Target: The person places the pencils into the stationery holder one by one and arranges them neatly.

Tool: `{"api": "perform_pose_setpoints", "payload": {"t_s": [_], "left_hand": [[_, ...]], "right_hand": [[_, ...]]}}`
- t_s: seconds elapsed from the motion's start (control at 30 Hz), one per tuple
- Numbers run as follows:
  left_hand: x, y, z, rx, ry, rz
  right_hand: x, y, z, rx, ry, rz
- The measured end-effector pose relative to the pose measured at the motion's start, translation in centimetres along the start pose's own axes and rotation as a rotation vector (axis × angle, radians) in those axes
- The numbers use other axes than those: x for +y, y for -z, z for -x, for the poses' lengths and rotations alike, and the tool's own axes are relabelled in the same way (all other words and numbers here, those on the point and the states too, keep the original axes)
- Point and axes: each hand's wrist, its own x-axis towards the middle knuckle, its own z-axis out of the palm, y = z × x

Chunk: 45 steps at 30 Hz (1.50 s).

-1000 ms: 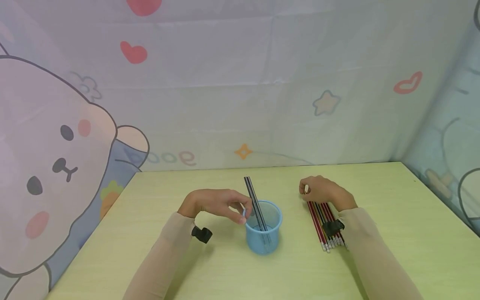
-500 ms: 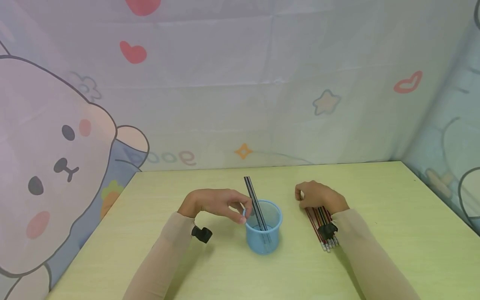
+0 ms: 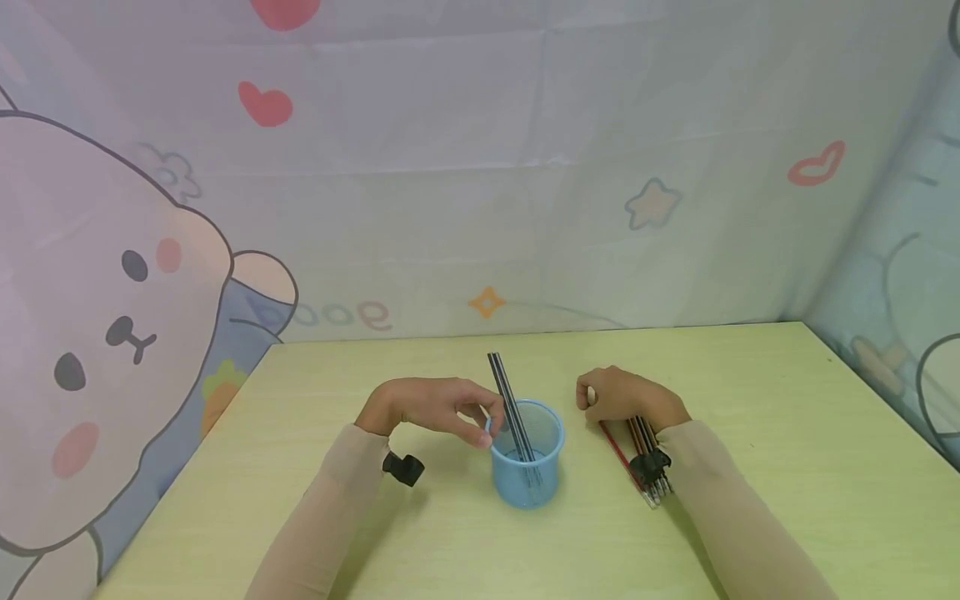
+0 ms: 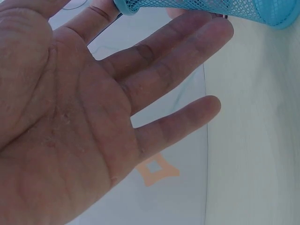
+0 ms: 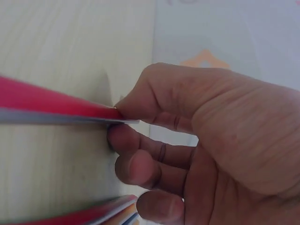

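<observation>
My left hand [image 3: 442, 404] pinches the rim of a light blue mesh pencil cup [image 3: 525, 490], thumb outside. The left wrist view shows the palm [image 4: 70, 117] with the other fingers extended beside the cup's mesh [image 4: 243, 8]. A few dark striped pencils [image 3: 512, 404] lean in the cup, tips up past its back rim. To the right, my right hand [image 3: 622, 394] pinches the far end of a red striped pencil [image 5: 56, 104] between thumb and index finger. Several more pencils [image 3: 643, 435] lie side by side under that hand and wrist, partly hidden.
A pale yellow-green table [image 3: 450, 542] carries everything. Behind it hangs a printed cloth backdrop [image 3: 420, 208] with a cartoon bear, and another cloth [image 3: 900, 275] stands along the right side. A small black camera [image 3: 405, 469] sits on the left wrist.
My right hand has moved left and slightly toward me, drawing a red pencil's far end away from the row. The left hand and cup have stayed still.
</observation>
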Motion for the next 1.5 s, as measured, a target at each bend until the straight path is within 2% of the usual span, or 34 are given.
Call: {"api": "perform_pose_setpoints", "payload": {"t_s": [0.3,0.6,0.8,1.03,1.23,1.5], "left_hand": [[-0.1,-0.1,-0.1,0.0,-0.019,0.001],[0.0,-0.1,-0.1,-0.002,-0.012,-0.009],[0.1,-0.1,0.0,0.005,0.008,-0.007],[0.3,0.0,0.0,0.003,0.006,0.004],[0.3,-0.1,0.0,0.003,0.008,0.007],[0.3,-0.1,0.0,0.005,0.015,0.009]], "right_hand": [[0.1,-0.2,-0.6,-0.006,0.096,-0.072],[-1.4,2.1,0.2,0.079,0.261,-0.113],[-2.7,3.7,1.3,0.138,0.294,-0.097],[-4.1,4.8,2.5,0.216,0.317,-0.157],[-5.6,5.4,3.5,0.34,0.348,-0.196],[-6.9,5.8,4.4,0.61,0.425,-0.247]]}}
